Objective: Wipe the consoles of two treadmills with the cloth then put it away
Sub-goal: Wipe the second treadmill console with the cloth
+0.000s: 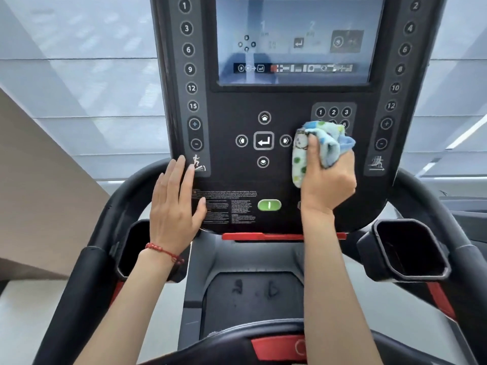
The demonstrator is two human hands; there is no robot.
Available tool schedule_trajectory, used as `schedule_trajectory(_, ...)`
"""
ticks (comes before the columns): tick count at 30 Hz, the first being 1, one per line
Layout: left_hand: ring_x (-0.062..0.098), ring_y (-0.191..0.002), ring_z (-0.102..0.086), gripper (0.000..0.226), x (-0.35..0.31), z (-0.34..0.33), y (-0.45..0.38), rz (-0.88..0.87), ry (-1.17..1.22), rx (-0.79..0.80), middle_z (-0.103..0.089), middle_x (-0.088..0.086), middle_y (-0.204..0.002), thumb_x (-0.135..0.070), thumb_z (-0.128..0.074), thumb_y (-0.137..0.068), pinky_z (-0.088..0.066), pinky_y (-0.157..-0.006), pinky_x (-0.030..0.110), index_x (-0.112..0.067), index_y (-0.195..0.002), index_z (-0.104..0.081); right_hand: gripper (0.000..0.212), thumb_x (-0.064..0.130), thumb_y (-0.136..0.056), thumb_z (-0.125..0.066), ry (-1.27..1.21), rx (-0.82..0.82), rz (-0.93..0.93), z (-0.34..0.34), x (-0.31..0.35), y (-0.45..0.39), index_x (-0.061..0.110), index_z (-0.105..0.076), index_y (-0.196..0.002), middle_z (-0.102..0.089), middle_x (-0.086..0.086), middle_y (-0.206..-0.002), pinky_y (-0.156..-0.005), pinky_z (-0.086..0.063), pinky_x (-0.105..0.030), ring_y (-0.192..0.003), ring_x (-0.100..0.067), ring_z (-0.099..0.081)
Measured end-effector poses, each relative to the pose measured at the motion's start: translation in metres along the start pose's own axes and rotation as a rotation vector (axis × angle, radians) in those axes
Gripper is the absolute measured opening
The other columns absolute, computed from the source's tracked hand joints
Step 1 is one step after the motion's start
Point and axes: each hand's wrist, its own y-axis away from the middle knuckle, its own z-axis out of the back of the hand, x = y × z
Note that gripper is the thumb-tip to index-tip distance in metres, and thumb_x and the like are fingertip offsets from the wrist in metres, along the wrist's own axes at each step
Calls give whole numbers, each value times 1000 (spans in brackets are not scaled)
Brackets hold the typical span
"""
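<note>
One console: only a single black glossy treadmill console (263, 180) is in shot, filling the middle of the frame, so I'd guess the job is somewhere in its first half, though I can't tell which machine this is.
Screen: the big rectangular touchscreen (295, 40) sits top centre, lit, with icons too washed out to read.
Left hand (175, 204): lying flat, fingers straight and together, holding nothing, resting on the console's lower left edge. Looks like it's there for balance while the other arm scrubs.
Right hand (328, 175): fingers and thumb wrapped tight around the cloth, pressing it on the panel right of centre.
Cloth: the bunched pale blue terry cloth with green dots (316, 146) is wadded into a pad, probably so it pushes firmly. It covers the lower part of the small number keypad (333, 114).
Cup holders: black angular plastic cup holders, one at right (411, 248), one at left mostly behind the wrist.
Readable numbers: left button column (190, 69) reads 1, 3, 6, 9, 12, 15, then plus and minus. Right column (400, 69) reads 2, 4, 6, 8, 10, 12. Keypad shows 1, 2, 3 and a 6.
Fine print: white warning text block (229, 206) at bottom, too small to read.
Green button (269, 205): oval, marked with a single stroke.
Brand: none visible.
</note>
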Motion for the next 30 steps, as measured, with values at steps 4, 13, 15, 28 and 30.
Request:
schedule_trajectory(4,36,-132,-35,51,12,-1,5,-41,26,12,-38,23,-142,-17,-52,-87,-36,-103,53,5,-133,-44,48,46,-76,-64,17,-41,-152,0,4,10,-2,-59,-70,-64,-12,-61,-55,-32,-13,-51,-23,-60)
schedule_trajectory(13,34,-132,-35,53,34,-1,4,-154,129,5,-40,22,-141,-15,-58,-85,-37,-102,52,5,-132,-43,65,63,-85,-42,34,52,-49,-11,75,91,3,-53,-64,-54,-4,-54,-42,-38,-20,-44,-15,-51)
schedule_trajectory(15,35,-132,-35,55,35,-3,3,-167,165,0,-39,23,-141,-13,-59,-84,-37,-102,53,6,-133,-43,60,61,-86,-42,26,131,27,-12,92,117,6,-49,-64,-50,-4,-54,-39,-36,-23,-44,-16,-47)
schedule_trajectory(28,36,-131,-36,49,36,1,-8,-234,173,-30,-43,25,-137,-11,-56,-84,-33,-105,53,6,-130,-48,54,54,-81,-55,100,1,-181,0,55,97,1,-58,-70,-61,-8,-61,-48,-39,-18,-52,-21,-59)
schedule_trajectory(30,36,-131,-36,48,31,1,-11,-251,172,-41,-44,24,-136,-10,-56,-84,-33,-106,52,6,-129,-49,50,48,-78,-57,109,-71,-251,6,33,73,-2,-63,-78,-66,-11,-68,-54,-38,-15,-58,-25,-63)
